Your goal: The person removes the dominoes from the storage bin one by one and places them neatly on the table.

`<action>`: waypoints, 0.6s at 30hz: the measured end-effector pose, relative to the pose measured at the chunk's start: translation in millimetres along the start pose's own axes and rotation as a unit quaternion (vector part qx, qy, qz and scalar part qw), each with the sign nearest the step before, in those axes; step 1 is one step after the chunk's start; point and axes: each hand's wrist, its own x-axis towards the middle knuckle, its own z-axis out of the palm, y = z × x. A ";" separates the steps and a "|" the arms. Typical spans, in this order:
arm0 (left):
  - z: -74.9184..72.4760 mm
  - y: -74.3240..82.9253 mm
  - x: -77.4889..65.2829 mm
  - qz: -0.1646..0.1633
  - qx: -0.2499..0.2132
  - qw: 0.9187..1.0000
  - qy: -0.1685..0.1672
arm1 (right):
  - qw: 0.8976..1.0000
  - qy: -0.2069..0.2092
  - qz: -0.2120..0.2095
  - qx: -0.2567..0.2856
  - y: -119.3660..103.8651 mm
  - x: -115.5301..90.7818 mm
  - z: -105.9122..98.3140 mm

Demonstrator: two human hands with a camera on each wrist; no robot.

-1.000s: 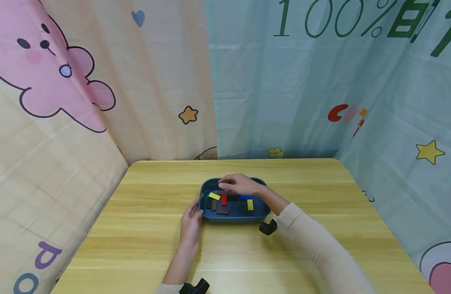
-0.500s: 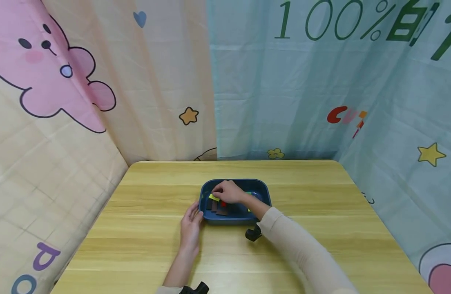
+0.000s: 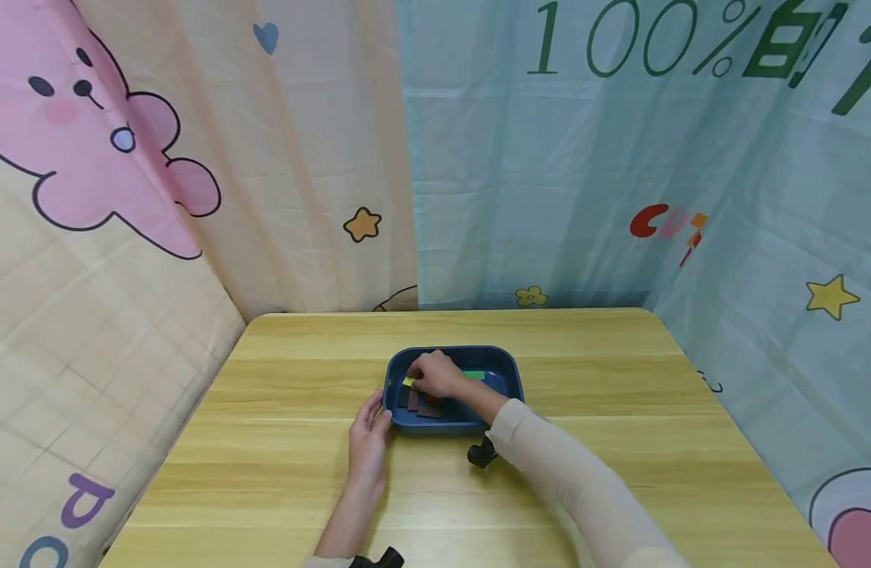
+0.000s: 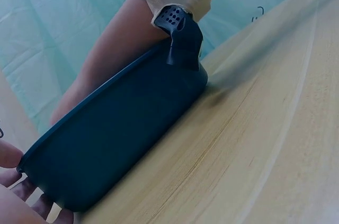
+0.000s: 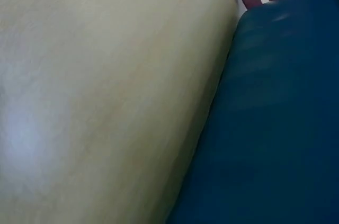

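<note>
A dark blue tray (image 3: 510, 375) with rounded corners holds several small flat rectangular blocks. My left hand (image 3: 368, 434) holds its left end, the thumb near the front corner and the other fingers along the end wall; in the left wrist view the thumb (image 4: 9, 155) is at the rim. My right hand (image 3: 439, 375) reaches into the tray, its bent fingers down at a yellow block (image 3: 409, 382); I cannot tell whether they pinch it. Brown blocks (image 3: 428, 411) lie in front of that hand, and a green block (image 3: 474, 375) lies to its right. A red block is mostly covered.
The tray stands on a wooden table (image 3: 265, 442), near its far edge. Printed curtains (image 3: 535, 197) hang behind and beside the table. A black wrist camera (image 3: 482, 453) on the right sleeve hangs close to the tray's front wall.
My right hand has moved left and down inside the tray to the yellow block, and now covers most of the red one. The green block has come into view. My left hand stays at the tray's end.
</note>
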 end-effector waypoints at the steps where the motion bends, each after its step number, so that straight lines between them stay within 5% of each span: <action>1: 0.5 0.1 0.1 0.000 0.000 1.000 0.000 | 1.000 -0.001 -0.001 -0.001 -0.2 0.2 -0.2; 18: 0.0 -2.9 1.3 -0.003 0.002 1.000 0.007 | 1.000 0.012 0.002 -0.010 0.2 -2.6 -6.7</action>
